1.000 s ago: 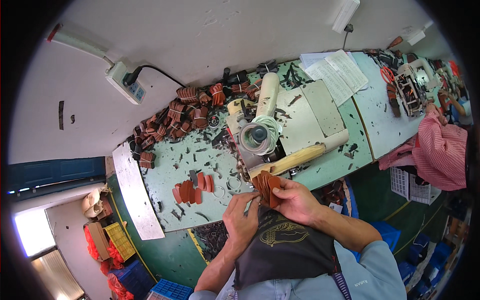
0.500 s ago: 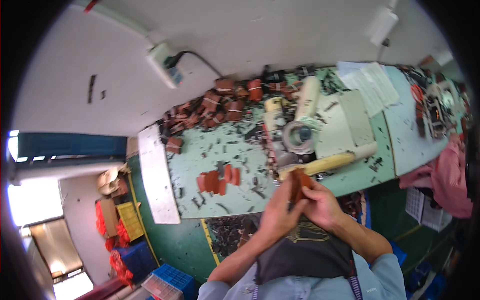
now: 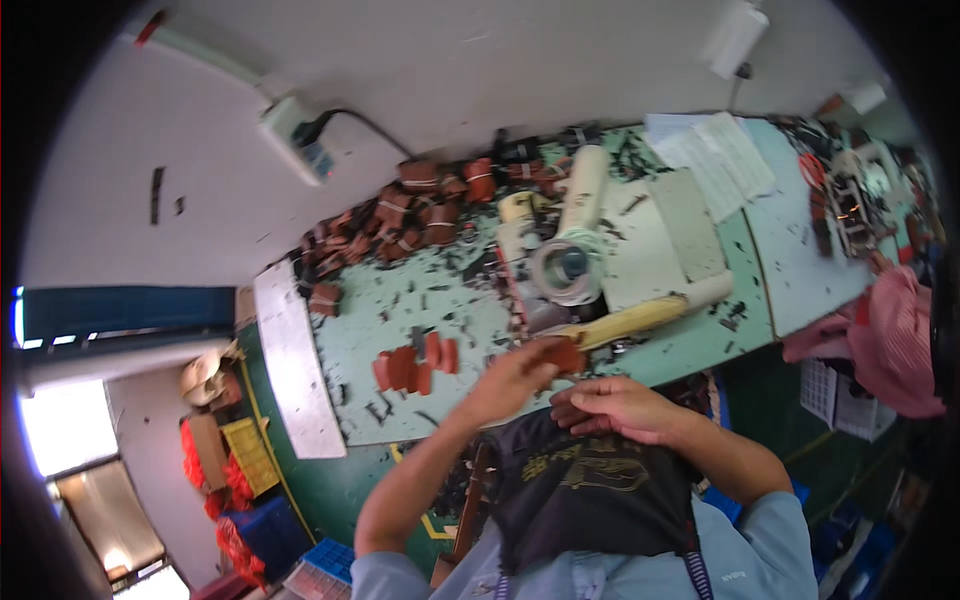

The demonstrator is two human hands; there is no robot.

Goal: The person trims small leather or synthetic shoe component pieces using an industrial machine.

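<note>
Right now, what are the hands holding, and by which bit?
The left hand holds at least one flat reddish-brown piece by its left side; blur hides whether the right hand holds anything.

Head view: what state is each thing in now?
Left hand: closed on a reddish-brown piece
Right hand: half curled, contents unclear
Loose pieces: lying on the table
Bundles: heaped, several visibly tied
Black plug: in the power strip
Papers: overlapping
</note>
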